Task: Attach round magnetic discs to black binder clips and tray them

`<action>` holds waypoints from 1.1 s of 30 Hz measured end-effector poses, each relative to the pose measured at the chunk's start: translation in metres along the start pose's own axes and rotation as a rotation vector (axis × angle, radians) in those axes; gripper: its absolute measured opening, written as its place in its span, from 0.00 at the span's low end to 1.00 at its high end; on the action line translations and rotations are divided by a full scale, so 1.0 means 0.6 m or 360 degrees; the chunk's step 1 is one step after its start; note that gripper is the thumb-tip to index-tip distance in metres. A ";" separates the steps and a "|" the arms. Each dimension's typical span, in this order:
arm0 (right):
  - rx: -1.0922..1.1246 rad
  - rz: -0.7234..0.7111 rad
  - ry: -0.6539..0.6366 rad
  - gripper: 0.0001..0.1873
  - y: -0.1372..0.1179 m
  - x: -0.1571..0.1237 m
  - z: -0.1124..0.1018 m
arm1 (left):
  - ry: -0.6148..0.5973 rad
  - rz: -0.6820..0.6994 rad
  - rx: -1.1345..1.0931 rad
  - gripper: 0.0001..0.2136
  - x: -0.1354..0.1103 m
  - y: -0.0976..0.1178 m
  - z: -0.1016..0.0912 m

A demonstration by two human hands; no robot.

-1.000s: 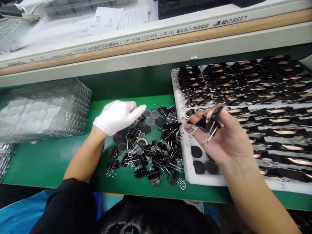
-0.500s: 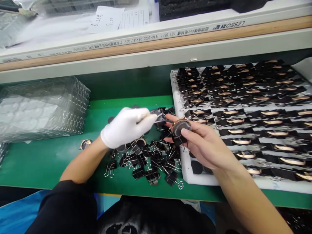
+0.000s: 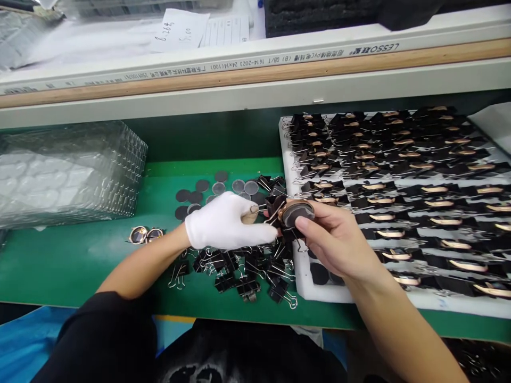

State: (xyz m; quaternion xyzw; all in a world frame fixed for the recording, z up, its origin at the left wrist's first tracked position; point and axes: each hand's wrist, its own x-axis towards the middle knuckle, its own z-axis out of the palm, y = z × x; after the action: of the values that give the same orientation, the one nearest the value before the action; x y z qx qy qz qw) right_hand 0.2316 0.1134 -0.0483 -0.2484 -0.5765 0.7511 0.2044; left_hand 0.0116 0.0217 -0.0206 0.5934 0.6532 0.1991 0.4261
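Centrally, above the left edge of the white foam tray (image 3: 319, 293), a round rose-gold case (image 3: 296, 214) with a dark face is clamped in the bare right hand (image 3: 337, 234): thumb on the face, fingers beneath. A black binder clip (image 3: 274, 203) meets the case on its side away from the tray. The white-gloved left hand (image 3: 229, 221), left of the tray, is closed on this clip, thumb and finger at its wire handles.

Lettering: on the white rail (image 3: 295, 57) beyond the tray, upside-down print includes "LESSO", "PVC", "QB/T 1614-2023" and "24×14(100)". On the paper slip (image 3: 186, 27), beyond and left of the tray, handwriting appears to read "8.26" and "5.00".

Pose: the left forearm (image 3: 139, 260) slants forward from a black sleeve towards the tray; the right forearm (image 3: 403, 314) crosses the tray's near edge, angled leftwards. Left of the tray lie a pile of binder clips (image 3: 243, 268), loose dark discs (image 3: 202, 185) and, farther off by the left forearm, two round cases (image 3: 138, 235).
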 end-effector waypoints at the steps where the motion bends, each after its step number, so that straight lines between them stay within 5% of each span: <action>1: -0.0056 -0.0026 0.0021 0.17 0.003 -0.001 -0.001 | -0.0003 -0.0005 -0.0019 0.22 0.000 0.000 0.005; 10: -0.0203 -0.0075 -0.0026 0.13 -0.015 0.004 0.003 | 0.0263 0.0149 0.0121 0.23 0.001 0.003 0.025; 18: -0.0211 -0.0029 0.0030 0.16 -0.015 0.003 -0.013 | 0.0238 0.0112 0.0113 0.21 0.003 -0.003 0.024; 26: -0.0706 -0.0098 0.0173 0.11 -0.047 0.001 -0.041 | 0.0027 0.0138 0.0109 0.23 -0.032 0.005 -0.001; 33: -0.0781 -0.0151 -0.0383 0.07 -0.048 0.004 -0.038 | -0.0185 0.0303 0.0168 0.22 -0.073 0.031 -0.004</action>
State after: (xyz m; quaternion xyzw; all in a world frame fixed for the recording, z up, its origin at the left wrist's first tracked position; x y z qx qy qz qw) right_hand 0.2443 0.1392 -0.0258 -0.1722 -0.7724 0.6026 0.1030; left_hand 0.0178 -0.0150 0.0090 0.6849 0.5777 0.1692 0.4105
